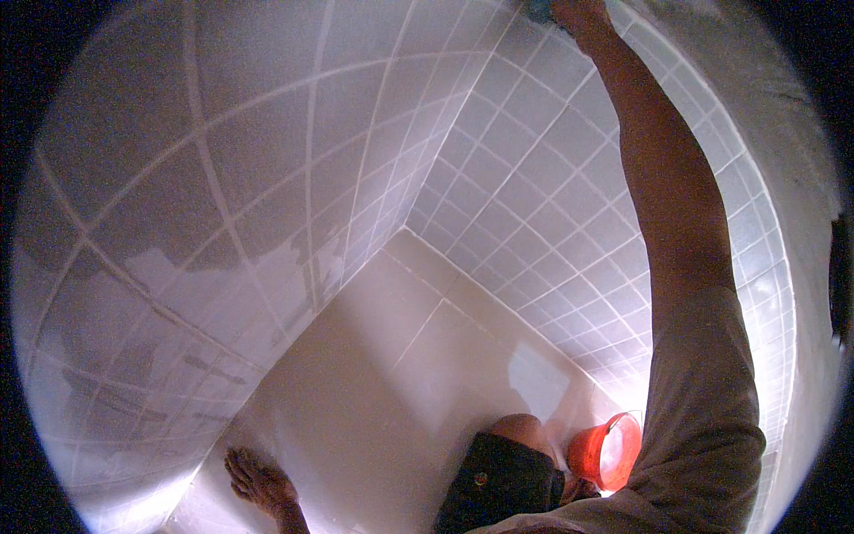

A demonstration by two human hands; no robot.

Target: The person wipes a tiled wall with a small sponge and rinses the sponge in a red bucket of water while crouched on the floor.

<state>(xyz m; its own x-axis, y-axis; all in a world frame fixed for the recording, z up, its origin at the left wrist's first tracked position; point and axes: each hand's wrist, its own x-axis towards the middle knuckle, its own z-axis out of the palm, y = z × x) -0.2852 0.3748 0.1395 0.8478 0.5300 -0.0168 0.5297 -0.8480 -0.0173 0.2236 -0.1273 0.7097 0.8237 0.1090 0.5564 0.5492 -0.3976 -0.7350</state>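
Observation:
My right arm stretches up to the top of the view, where my right hand (583, 16) grips a blue-green sponge or cloth (539, 10). It is pressed to the tiled wall (569, 160) near the corner; the frame's upper edge cuts off part of it. Down at the lower left, my left hand (258, 481) is empty, its fingers stretched out and slightly apart. It is nearest the base of the left tiled wall (258, 178), and I cannot tell whether it touches anything. That wall has pale grout lines and a whitish, uneven film on its lower part.
A red bucket (585, 454) with pale contents and a wire handle stands by my bent knee, near the right wall. The beige floor (374, 356) meets both walls at the far corner. Bright light falls along the wall bases. A dark object (838, 280) shows at the right rim.

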